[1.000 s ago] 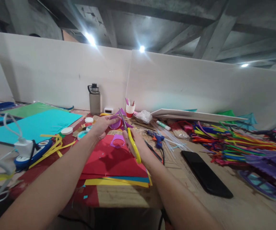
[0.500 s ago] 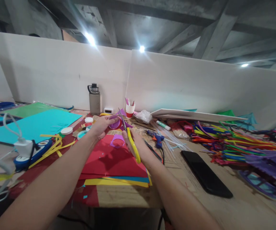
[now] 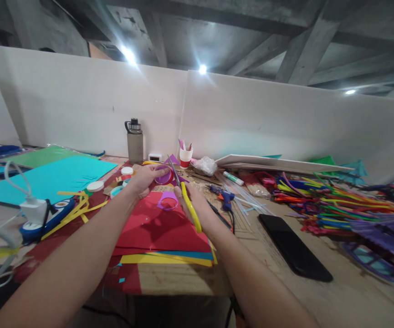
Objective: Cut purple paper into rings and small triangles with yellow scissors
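Note:
Between the fingers of my left hand (image 3: 145,179) is a round purple paper piece (image 3: 163,174) with a red edge on its right side. My right hand (image 3: 193,200) grips yellow-handled scissors (image 3: 190,207), their blades pointing up and away beside the purple piece. How far the blades are parted is hard to make out. Below both hands lies a purple paper scrap (image 3: 167,195) with a round hole cut in it. It rests on a stack of red sheets (image 3: 149,239), with blue and yellow sheets showing underneath.
A grey bottle (image 3: 135,143) and a cup of pens (image 3: 186,157) stand at the back. Right of my hands are a blue glue gun (image 3: 226,200), a black phone (image 3: 294,246) and pipe cleaners (image 3: 336,200). To the left lie turquoise sheets (image 3: 56,175) and a power strip (image 3: 51,223).
Both hands stay almost where they were, still holding the purple piece and the scissors. The scissor blades have shifted very slightly.

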{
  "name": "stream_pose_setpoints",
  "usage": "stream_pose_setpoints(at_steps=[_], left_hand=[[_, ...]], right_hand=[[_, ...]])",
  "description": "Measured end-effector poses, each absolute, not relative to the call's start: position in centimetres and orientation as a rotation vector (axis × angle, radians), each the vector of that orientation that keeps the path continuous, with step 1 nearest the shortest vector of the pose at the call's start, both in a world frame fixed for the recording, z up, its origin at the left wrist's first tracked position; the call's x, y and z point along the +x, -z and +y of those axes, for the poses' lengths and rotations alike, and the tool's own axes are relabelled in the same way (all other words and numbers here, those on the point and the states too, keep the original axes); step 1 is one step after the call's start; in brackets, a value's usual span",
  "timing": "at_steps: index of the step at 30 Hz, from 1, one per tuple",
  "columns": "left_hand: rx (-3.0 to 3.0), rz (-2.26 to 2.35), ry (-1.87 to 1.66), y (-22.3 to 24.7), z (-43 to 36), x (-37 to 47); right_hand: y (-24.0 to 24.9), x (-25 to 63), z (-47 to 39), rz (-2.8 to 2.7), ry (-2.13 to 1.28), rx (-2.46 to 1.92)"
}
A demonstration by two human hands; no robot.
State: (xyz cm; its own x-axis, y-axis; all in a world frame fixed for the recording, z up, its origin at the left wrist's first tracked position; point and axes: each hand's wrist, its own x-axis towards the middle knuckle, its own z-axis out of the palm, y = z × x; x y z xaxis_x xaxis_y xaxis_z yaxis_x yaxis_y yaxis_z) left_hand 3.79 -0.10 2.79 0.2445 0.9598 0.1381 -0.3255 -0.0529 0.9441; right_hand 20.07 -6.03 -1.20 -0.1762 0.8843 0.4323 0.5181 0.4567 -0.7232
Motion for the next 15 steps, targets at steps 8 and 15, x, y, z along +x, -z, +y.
stream_pose_setpoints(at_steps=[8,15], left_hand=[[1.073,0.736,-1.264,-2.58,0.01,4.06],[1.047,0.737,-1.28,-2.41,0.22,4.08]], right_hand=[[1.35,20.06,-5.99,-1.816,-0.592,-1.229],[1.54,20.1,-5.91,-1.814,-0.554,-1.264]])
